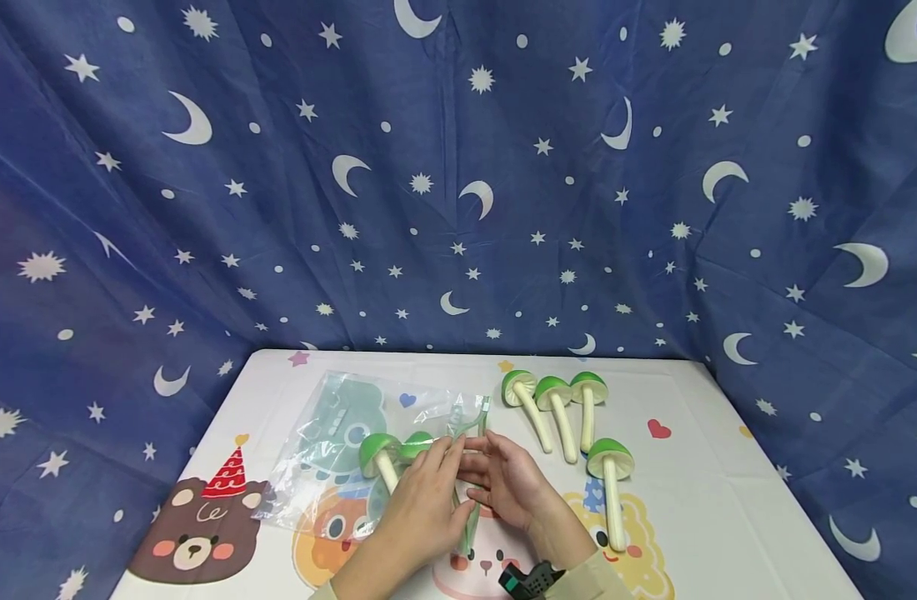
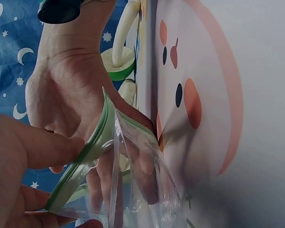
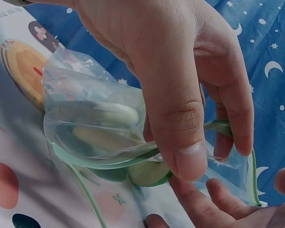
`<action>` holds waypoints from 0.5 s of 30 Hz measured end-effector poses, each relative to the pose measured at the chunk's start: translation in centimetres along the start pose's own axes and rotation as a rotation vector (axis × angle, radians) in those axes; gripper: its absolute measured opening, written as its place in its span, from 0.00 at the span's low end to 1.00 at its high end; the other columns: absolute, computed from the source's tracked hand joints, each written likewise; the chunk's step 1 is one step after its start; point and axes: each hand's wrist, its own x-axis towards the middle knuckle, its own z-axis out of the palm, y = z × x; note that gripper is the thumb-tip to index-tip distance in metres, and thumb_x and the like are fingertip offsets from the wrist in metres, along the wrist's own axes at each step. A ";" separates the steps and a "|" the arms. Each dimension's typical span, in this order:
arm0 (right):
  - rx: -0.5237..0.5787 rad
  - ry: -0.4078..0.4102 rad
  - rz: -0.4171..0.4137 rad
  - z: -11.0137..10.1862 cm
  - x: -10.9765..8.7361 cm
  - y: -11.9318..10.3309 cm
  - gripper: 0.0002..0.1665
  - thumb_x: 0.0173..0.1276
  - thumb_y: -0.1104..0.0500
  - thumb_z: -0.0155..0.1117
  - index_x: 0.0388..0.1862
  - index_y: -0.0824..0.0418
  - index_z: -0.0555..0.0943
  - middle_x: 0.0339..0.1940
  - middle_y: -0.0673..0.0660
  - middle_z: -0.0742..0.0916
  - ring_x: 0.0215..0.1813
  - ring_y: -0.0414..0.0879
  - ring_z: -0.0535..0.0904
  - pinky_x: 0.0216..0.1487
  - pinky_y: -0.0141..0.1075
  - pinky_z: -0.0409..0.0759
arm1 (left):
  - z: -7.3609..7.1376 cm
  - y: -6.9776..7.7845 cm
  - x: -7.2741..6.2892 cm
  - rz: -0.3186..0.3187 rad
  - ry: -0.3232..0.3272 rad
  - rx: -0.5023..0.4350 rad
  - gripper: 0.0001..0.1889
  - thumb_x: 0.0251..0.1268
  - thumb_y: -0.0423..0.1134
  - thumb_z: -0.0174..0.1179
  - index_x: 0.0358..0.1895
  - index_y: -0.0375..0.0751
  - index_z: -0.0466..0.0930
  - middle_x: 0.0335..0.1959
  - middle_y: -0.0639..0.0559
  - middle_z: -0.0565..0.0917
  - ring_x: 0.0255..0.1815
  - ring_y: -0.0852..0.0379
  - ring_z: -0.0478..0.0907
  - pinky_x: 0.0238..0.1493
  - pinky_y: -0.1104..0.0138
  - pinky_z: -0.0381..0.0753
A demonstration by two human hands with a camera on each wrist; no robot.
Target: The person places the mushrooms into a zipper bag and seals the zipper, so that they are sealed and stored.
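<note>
- The left hand (image 1: 428, 492) gripped the mouth of a clear plastic bag (image 1: 297, 450); in its own wrist view the thumb lay against the green zip strip (image 3: 109, 165), and other fingers touched the edge below.
- The right hand (image 1: 514, 483) was at the same mouth, just beside the left, its fingers gently bent towards it. Fingers showed through the clear film in the left wrist view, but I could not tell whether they pinched anything or only lay against the plastic.
- The bag lay on the left half of the table (image 1: 759, 517), its mouth turned to the right, and the edges of that mouth stood apart between the hands.
- At least two green-capped toy mushrooms (image 1: 379, 454) were inside the bag, caps away from the person, partly covered by the left hand in the head view.
- Three loose mushrooms (image 1: 553, 390) lay close together beyond the right hand, their pale stalks pointing towards the person.
- A single mushroom (image 1: 612, 493) lay nearer, to the right of the right hand and apart from it.
- A black device (image 1: 532, 579) sat at the right wrist, by a pale sleeve (image 1: 589, 581).
- The white tabletop carried cartoon prints, among them a brown bear (image 1: 196, 533) in a red hat, and a blue curtain (image 1: 443, 83) with moons and stars hung behind.
</note>
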 end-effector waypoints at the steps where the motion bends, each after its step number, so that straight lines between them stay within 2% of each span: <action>1: 0.001 -0.001 -0.001 0.0 0.0 0.0 0.38 0.85 0.32 0.37 0.76 0.55 0.71 0.72 0.59 0.85 0.70 0.53 0.78 0.66 0.44 0.74 | 0.0 0.0 0.0 -0.001 -0.002 -0.002 0.49 0.60 0.50 0.78 0.82 0.40 0.66 0.73 0.46 0.76 0.68 0.47 0.79 0.72 0.51 0.80; 7: -0.007 -0.018 0.008 0.2 -0.1 -0.4 0.36 0.85 0.31 0.36 0.73 0.53 0.73 0.74 0.58 0.84 0.73 0.55 0.77 0.70 0.48 0.71 | 0.1 0.0 0.1 0.005 0.002 -0.007 0.48 0.60 0.50 0.78 0.81 0.39 0.67 0.72 0.46 0.77 0.69 0.47 0.79 0.74 0.52 0.79; 15: 0.012 -0.061 0.033 0.4 -0.1 -0.6 0.37 0.86 0.32 0.31 0.73 0.53 0.72 0.75 0.57 0.83 0.76 0.55 0.74 0.71 0.46 0.69 | 0.2 0.0 0.1 0.014 0.011 -0.007 0.47 0.60 0.49 0.78 0.81 0.38 0.68 0.72 0.45 0.77 0.69 0.46 0.79 0.75 0.52 0.78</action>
